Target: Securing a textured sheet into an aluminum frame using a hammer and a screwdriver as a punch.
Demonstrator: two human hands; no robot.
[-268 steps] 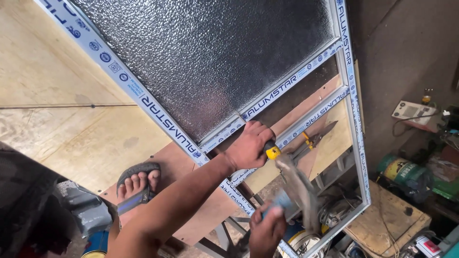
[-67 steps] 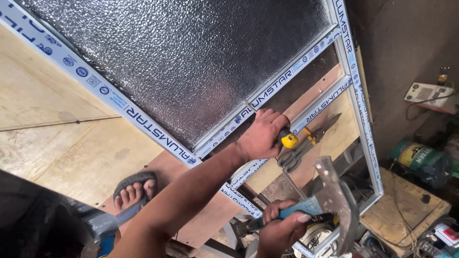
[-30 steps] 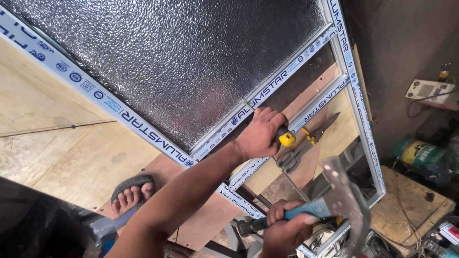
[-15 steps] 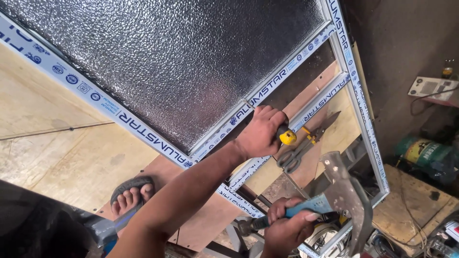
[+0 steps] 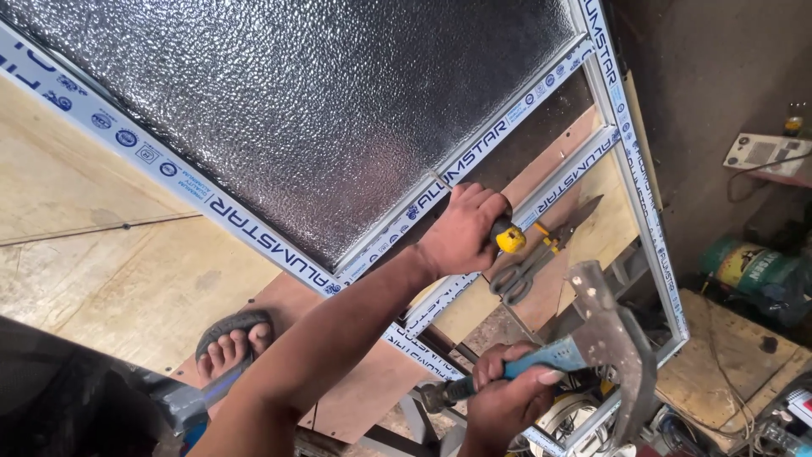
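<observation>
Aluminium frame (image 5: 279, 245) with a textured glass pane (image 5: 296, 110) lying across the wooden work surface (image 5: 101, 279), its taped rail running diagonally from upper left down to the middle. At the inner corner of that rail, left hand (image 5: 461, 228) wrapped tight around a yellow-capped tool (image 5: 509, 239) — fingers curled over the handle, cap poking out beside the thumb, tip hidden under the fist against the frame. Just below and to the right, right hand (image 5: 503, 402) clenched on the blue grip of a hammer (image 5: 609, 338), head raised and tilted — held apart from the yellow cap, not touching it. Between the two hands, a pair of metal scissors (image 5: 529, 267) resting on the plank beside a second taped rail (image 5: 558, 182). Further out, a bare-toed foot in a sandal (image 5: 233, 338) on the reddish board at lower left. At far right, a green can (image 5: 748, 267) on its side and a white electrical box (image 5: 765, 152) against the dark wall. Tangle of wires and small parts along the bottom right edge, too cluttered to tell apart.
</observation>
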